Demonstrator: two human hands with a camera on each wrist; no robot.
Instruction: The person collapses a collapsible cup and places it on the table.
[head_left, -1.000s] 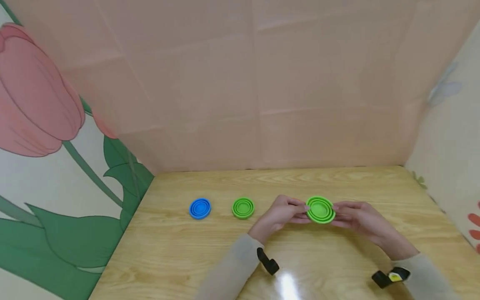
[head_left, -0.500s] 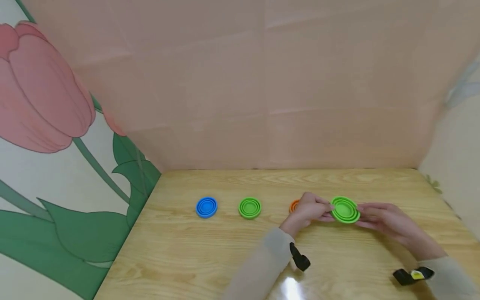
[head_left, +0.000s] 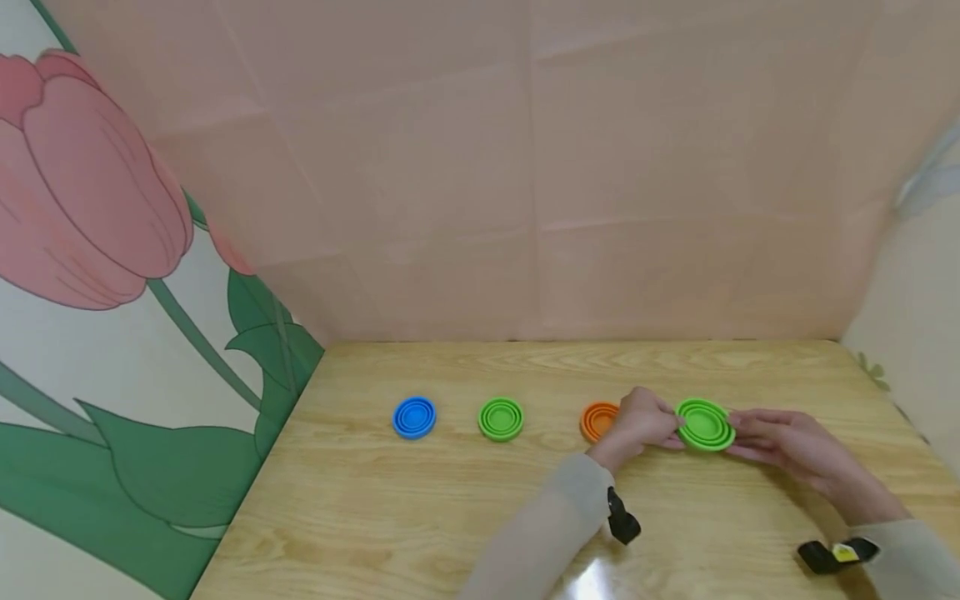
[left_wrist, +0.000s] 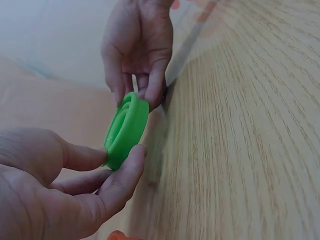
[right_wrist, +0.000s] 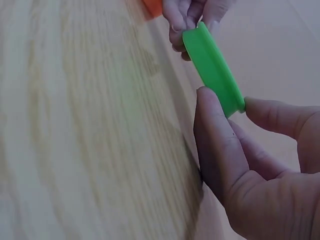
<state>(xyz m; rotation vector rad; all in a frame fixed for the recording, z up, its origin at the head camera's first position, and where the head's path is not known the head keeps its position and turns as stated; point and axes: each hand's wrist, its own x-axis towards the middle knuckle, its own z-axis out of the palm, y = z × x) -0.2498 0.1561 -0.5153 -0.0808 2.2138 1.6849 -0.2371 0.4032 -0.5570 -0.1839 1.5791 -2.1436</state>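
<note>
Both of my hands hold a light green collapsible cup [head_left: 705, 425], folded flat into concentric rings. My left hand [head_left: 643, 423] pinches its left rim between thumb and fingers, while my right hand [head_left: 787, 446] pinches the right rim. In the left wrist view the green cup [left_wrist: 127, 132] is tilted a little above the wooden table. The right wrist view shows the cup's smooth side wall [right_wrist: 212, 70] between the two hands. Just left of my left hand lies an orange folded cup [head_left: 597, 422], its right edge hidden by that hand.
A second green folded cup [head_left: 501, 418] and a blue one [head_left: 414, 417] lie farther left in the same row on the wooden table [head_left: 360, 500]. A pinkish backdrop [head_left: 525, 208] rises behind the table. A tulip-printed panel [head_left: 112, 350] borders the left side.
Both hands have carried the green cup to the right along the row. The orange cup, mostly hidden behind the left hand before, now shows. The other cups have stayed put.
</note>
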